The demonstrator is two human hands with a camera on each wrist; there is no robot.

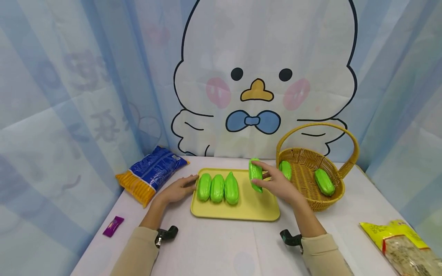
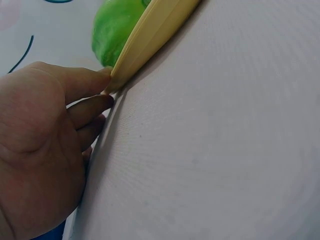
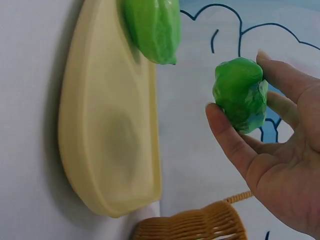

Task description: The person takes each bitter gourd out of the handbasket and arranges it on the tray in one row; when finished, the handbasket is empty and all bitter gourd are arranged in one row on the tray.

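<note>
Three glossy green bitter melons [image 1: 217, 188] lie side by side on the left half of a yellow tray [image 1: 238, 214]. Above the tray's right part, my right hand [image 1: 276, 183] holds another bitter melon [image 3: 240, 95] between thumb and fingers, clear of the tray surface. My left hand [image 1: 177, 189] is at the tray's left edge; the left wrist view shows its thumb and fingertips pinching the rim [image 2: 145, 45]. Right of the tray stands a wicker basket [image 1: 304, 180] with a tall handle, holding two more bitter melons [image 1: 324, 182], one partly hidden behind its left side.
A blue and orange packet [image 1: 155, 172] lies left of the tray, with a small purple wrapped sweet [image 1: 113, 226] nearer me. At the front right lies a yellow and clear bag [image 1: 404, 245]. A printed curtain [image 1: 257, 142] hangs behind the table.
</note>
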